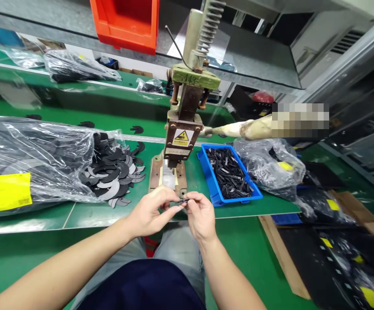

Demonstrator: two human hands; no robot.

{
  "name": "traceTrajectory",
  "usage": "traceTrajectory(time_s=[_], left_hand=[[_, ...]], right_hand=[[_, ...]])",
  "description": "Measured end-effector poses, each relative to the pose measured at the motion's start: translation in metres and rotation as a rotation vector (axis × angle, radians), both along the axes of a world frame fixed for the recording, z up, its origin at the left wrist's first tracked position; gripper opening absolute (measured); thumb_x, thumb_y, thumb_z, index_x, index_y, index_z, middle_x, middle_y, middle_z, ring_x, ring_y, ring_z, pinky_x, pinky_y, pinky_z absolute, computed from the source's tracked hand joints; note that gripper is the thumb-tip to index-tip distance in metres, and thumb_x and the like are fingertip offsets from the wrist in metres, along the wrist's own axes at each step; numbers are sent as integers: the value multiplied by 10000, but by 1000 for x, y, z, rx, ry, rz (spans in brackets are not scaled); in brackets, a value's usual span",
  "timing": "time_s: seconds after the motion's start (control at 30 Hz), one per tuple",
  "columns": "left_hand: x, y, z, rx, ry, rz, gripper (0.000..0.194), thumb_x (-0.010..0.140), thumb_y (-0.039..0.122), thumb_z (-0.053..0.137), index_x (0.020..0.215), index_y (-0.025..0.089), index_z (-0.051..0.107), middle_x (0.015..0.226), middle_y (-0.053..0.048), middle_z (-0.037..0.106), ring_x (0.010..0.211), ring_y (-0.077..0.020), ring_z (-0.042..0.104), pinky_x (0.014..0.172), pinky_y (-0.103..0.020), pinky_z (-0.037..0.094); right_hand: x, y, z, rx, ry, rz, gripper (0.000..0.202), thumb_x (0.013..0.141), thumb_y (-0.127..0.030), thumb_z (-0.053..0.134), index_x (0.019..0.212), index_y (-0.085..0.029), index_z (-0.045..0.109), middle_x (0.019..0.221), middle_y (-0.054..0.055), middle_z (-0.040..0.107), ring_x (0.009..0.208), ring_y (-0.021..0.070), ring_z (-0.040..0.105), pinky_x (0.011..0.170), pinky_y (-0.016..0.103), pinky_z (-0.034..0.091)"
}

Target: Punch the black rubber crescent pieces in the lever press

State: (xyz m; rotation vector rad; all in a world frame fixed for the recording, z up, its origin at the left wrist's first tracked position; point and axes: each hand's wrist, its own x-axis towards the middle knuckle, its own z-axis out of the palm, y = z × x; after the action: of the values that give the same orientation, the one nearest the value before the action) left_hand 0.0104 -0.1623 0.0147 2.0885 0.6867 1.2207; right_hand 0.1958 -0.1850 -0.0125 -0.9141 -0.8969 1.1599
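Observation:
Both hands meet just in front of the base of a hand press, near the table's front edge. My left hand pinches one end of a small black part. The other end sits between the thumb and fingers of my right hand. Curved black and grey pieces spill from a clear plastic bag on the left. A blue bin full of small black parts stands right of the press.
The press's wrapped lever sticks out to the right above a plastic bag. An orange bin is on the shelf above. Cardboard and bagged black parts lie at the lower right.

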Motion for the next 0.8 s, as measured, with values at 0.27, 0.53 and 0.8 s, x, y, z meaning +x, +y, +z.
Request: traceTrajectory(time_s=[0.27,0.53,0.8], left_hand=[[-29,58,-24,14,202,257,182,1036,295,579,1092,224,737,1115,-79,763,1048,-204,712,955,-351,584],[-34,116,-47,32,581,314,265,1044,279,523,1167,258,757,1207,-71,736,1159,-222,696,1011,-323,562],[-30,118,-50,63,650,239,330,1047,236,484,1253,264,741,1302,-67,708,1210,-218,690,1033,-321,565]], right_hand=[[39,35,44,97,-204,-49,326,833,-342,831,1132,-250,738,1056,41,737,954,155,700,914,345,638],[62,70,221,824,-612,-153,596,889,-711,652,1332,-317,588,1313,70,639,1223,224,675,1151,450,528],[43,46,169,895,-633,-150,146,899,-369,730,834,-247,686,750,4,656,793,205,695,860,478,615]])
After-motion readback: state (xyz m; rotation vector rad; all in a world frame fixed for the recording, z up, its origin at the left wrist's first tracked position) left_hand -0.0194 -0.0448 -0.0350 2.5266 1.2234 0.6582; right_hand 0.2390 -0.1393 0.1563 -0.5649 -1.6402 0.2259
